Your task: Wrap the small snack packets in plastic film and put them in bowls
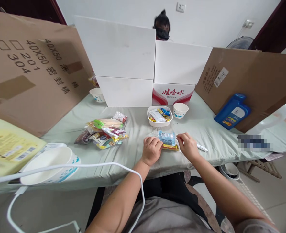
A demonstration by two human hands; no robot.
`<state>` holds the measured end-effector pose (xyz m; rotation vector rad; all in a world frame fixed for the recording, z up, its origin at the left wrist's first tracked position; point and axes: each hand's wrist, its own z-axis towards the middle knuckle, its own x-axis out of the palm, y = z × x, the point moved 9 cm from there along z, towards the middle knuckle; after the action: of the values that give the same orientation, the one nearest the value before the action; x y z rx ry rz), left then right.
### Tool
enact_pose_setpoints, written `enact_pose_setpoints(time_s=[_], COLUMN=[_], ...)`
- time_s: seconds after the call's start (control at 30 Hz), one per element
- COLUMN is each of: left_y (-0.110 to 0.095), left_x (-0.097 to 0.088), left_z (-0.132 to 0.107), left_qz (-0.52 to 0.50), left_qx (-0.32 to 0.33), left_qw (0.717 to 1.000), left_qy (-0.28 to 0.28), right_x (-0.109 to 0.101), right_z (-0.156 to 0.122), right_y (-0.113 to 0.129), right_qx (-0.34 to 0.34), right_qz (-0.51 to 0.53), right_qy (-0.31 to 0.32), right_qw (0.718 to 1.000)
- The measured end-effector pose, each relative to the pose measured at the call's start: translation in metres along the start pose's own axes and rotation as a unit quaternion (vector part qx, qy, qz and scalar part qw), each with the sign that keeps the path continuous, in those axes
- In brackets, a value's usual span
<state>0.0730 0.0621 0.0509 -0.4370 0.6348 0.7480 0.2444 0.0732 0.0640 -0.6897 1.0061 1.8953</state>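
Near the table's front edge lies a clear plastic bag with a blue packet and a yellow packet in or under it; I cannot tell which. My left hand is closed at the bag's left side, its fingertips curled over the edge. Pinched at the right side of the same bag are the fingers of my right hand. Just right of that hand rests a slim white tool, too small to name. Behind the bag stands a white bowl holding several small packets and a white paper.
Bagged snacks are piled to the left. A paper cup stands by white boxes; a blue bottle leans at right. A white cable crosses in front, past a large paper tub. Behind the boxes is a person.
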Motion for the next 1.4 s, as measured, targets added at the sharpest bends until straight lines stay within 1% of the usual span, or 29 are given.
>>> enact_pose_setpoints(time_s=[0.07,0.13,0.2,0.23,0.3,0.33,0.37,0.4,0.43,0.5,0.53,0.57,0.63,0.73,0.8,0.87,0.93,1.0,1.07,1.13,1.2,1.27,1.33,1.4], left_y=[-0.006,-0.011,-0.011,-0.009,-0.004,-0.001,0.0,0.002,0.004,0.01,0.014,0.018,0.022,0.018,0.015,0.013,0.011,0.009,0.009,0.011,0.012,0.012,0.012,0.011], left_x=[0.003,0.01,0.015,0.016,0.017,0.017,0.017,0.018,0.019,0.022,0.023,0.023,0.022,0.02,0.018,0.015,0.014,0.017,0.024,0.031,0.037,0.04,0.038,0.032], left_z=[-0.001,-0.003,-0.003,-0.003,-0.002,-0.002,-0.001,-0.001,-0.001,-0.002,-0.002,-0.002,-0.003,-0.002,-0.001,-0.001,-0.002,-0.003,-0.005,-0.006,-0.007,-0.007,-0.007,-0.007], left_qz=[0.004,0.004,0.002,-0.002,-0.013,-0.02,-0.029,-0.039,-0.048,-0.061,-0.062,-0.059,-0.045,-0.023,-0.02,-0.027,-0.038,-0.047,-0.05,-0.05,-0.051,-0.055,-0.056,-0.056], left_qx=[0.031,0.053,0.049,0.039,0.012,0.001,-0.007,-0.014,-0.021,-0.049,-0.07,-0.089,-0.109,-0.088,-0.074,-0.066,-0.057,-0.048,-0.047,-0.053,-0.059,-0.059,-0.059,-0.06], left_qw=[0.999,0.998,0.997,0.997,0.997,0.997,0.997,0.997,0.996,0.994,0.993,0.991,0.99,0.992,0.993,0.995,0.995,0.995,0.993,0.99,0.987,0.985,0.986,0.988], left_qy=[0.015,0.044,0.067,0.072,0.072,0.069,0.066,0.066,0.068,0.075,0.078,0.079,0.082,0.09,0.087,0.076,0.066,0.072,0.091,0.118,0.14,0.151,0.148,0.131], right_x=[0.0,0.007,0.01,0.009,0.003,0.002,0.005,0.011,0.021,0.042,0.05,0.055,0.062,0.07,0.07,0.066,0.058,0.048,0.039,0.034,0.036,0.041,0.046,0.047], right_z=[0.009,0.022,0.036,0.043,0.052,0.055,0.056,0.056,0.054,0.048,0.046,0.045,0.047,0.047,0.047,0.049,0.054,0.061,0.068,0.073,0.077,0.081,0.083,0.085], right_y=[-0.015,-0.035,-0.049,-0.052,-0.047,-0.04,-0.03,-0.02,-0.01,0.002,0.004,0.003,-0.003,-0.011,-0.012,-0.014,-0.021,-0.035,-0.054,-0.071,-0.079,-0.082,-0.089,-0.103], right_qx=[0.072,0.148,0.188,0.19,0.152,0.119,0.084,0.052,0.024,-0.008,-0.015,-0.016,-0.008,-0.003,-0.01,-0.005,0.013,0.051,0.111,0.175,0.216,0.251,0.29,0.325], right_qz=[0.046,0.11,0.156,0.162,0.145,0.132,0.123,0.117,0.111,0.092,0.073,0.05,0.015,0.005,0.012,0.031,0.064,0.097,0.143,0.221,0.316,0.387,0.414,0.409], right_qy=[-0.005,0.003,-0.011,-0.028,-0.06,-0.059,-0.038,0.001,0.056,0.161,0.193,0.209,0.218,0.246,0.26,0.258,0.241,0.209,0.178,0.158,0.153,0.153,0.147,0.121], right_qw=[0.996,0.983,0.97,0.968,0.976,0.982,0.988,0.992,0.992,0.983,0.978,0.976,0.976,0.969,0.966,0.966,0.968,0.972,0.967,0.946,0.911,0.874,0.85,0.844])
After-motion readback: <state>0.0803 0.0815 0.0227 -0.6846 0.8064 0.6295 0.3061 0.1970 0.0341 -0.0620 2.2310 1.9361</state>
